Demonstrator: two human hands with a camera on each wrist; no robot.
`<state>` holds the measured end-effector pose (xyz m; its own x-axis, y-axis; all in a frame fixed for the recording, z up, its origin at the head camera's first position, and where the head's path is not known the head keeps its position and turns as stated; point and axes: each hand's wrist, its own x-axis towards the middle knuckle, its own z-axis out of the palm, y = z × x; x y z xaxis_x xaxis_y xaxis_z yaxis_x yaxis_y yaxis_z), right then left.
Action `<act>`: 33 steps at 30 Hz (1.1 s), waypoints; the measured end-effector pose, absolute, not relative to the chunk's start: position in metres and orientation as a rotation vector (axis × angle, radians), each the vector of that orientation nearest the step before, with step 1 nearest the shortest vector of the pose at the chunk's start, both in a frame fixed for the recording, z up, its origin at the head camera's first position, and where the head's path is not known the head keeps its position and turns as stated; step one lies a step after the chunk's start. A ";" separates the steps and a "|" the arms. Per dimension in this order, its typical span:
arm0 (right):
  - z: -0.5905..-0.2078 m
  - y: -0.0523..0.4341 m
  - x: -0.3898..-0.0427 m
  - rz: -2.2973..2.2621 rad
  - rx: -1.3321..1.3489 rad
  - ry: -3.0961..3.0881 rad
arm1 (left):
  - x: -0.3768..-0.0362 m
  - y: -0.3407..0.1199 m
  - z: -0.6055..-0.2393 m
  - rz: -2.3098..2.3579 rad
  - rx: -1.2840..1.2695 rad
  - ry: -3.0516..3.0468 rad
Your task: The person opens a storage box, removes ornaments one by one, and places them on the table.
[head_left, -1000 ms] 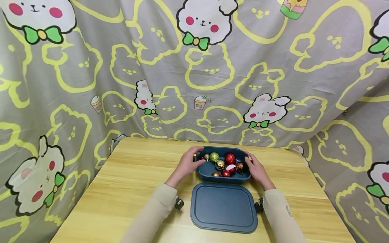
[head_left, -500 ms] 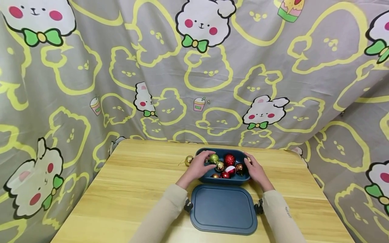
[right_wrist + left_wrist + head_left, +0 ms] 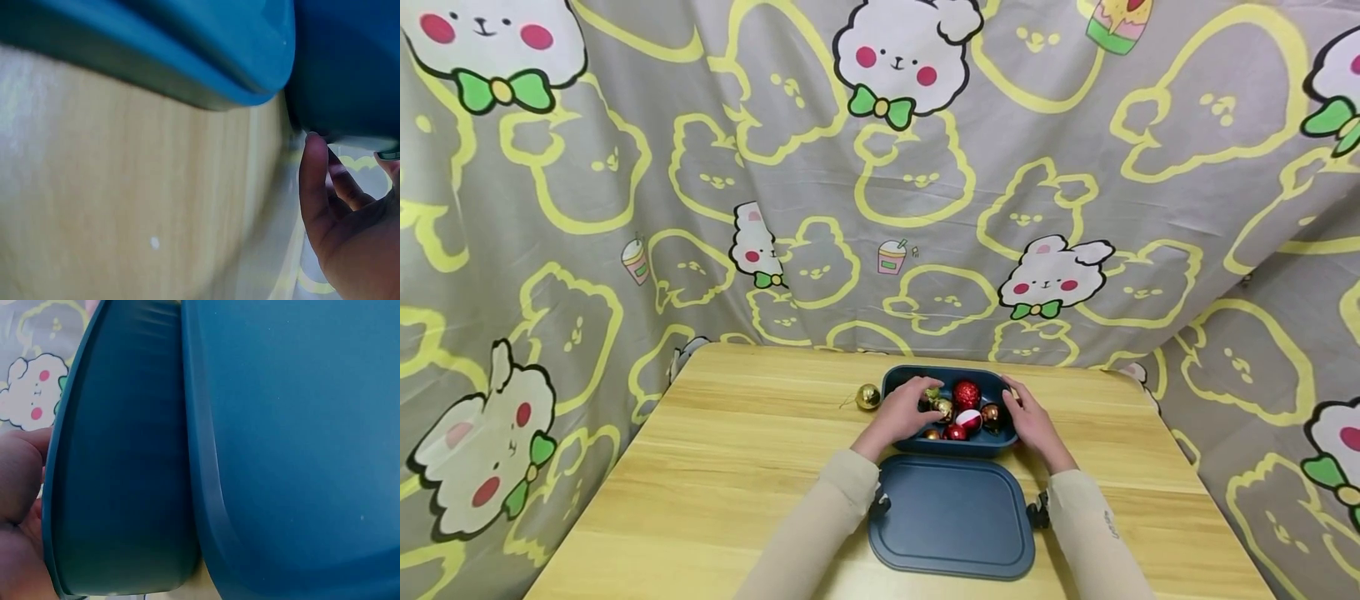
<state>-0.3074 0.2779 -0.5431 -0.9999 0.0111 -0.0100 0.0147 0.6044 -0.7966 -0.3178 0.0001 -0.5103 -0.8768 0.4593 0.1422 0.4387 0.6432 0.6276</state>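
A dark blue rectangular container point(image 3: 940, 446) holds several Christmas baubles: a glittery red bauble point(image 3: 967, 394), a gold bauble point(image 3: 943, 409), a red-and-white bauble point(image 3: 970, 419) and a brown bauble point(image 3: 992, 415) among them. My left hand point(image 3: 904, 412) reaches over the left wall into the container, thumb and fingers apart around a partly hidden green bauble point(image 3: 933, 392). Whether it touches that bauble is unclear. In the left wrist view, the container wall point(image 3: 125, 456) hides most of its fingers. My right hand point(image 3: 1028, 417) grips the container's right end, fingers at the rim and thumb against the outside.
A shiny gold bauble point(image 3: 868, 397) with a thin string lies on the wooden table point(image 3: 722, 467), left of the container. The flat blue lid point(image 3: 953, 517) lies in front of the container, under the left wrist. A patterned curtain point(image 3: 820, 183) hangs behind the table.
My left hand has left a gold bauble on the table beside the container and moved right, over the wall and in among the baubles. The right hand stays at the container's right end.
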 end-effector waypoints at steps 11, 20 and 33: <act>-0.544 0.279 -0.308 -1.354 0.002 2.847 | -0.318 0.006 -0.511 0.767 0.811 2.884; -0.545 0.279 -0.307 -1.355 0.013 2.843 | -0.320 0.009 -0.517 0.631 0.866 2.900; -0.545 0.278 -0.307 -1.344 0.017 2.853 | -0.318 0.011 -0.517 0.627 0.815 2.881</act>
